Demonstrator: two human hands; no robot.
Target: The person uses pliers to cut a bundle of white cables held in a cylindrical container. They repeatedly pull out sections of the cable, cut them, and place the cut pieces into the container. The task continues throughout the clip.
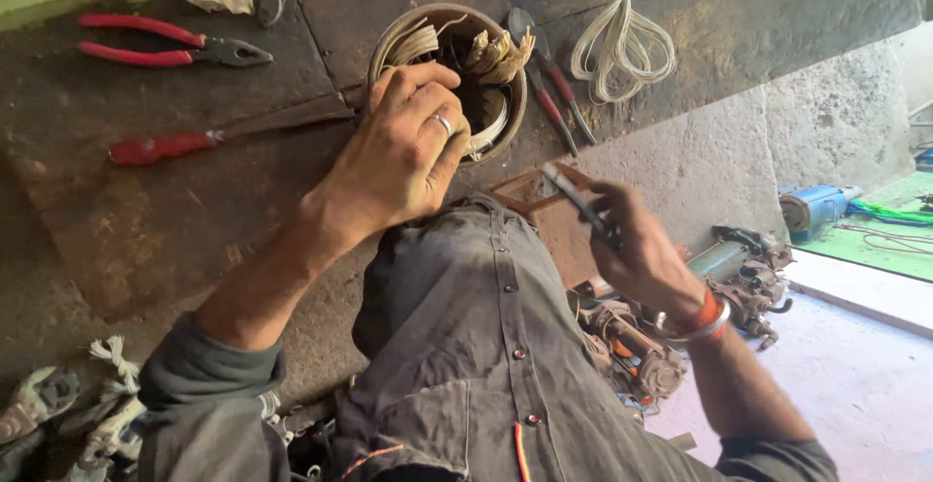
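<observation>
A person in a grey shirt leans over a dark, worn table [175,220]. The left hand [403,147] rests on the near rim of a round motor stator [449,79] filled with pale wire windings, which sits at the far middle of the table; its fingers [428,79] curl over the rim and press against the windings. The right hand [641,249], wearing bangles at the wrist, is held near the body, right of the stator, its fingers closed around a slim dark tool [578,195]. Far left lie red-handled pliers [165,40] and a red-handled screwdriver [209,137]. Right of the stator lie small cutters [549,79] and a coil of pale cord [622,40].
</observation>
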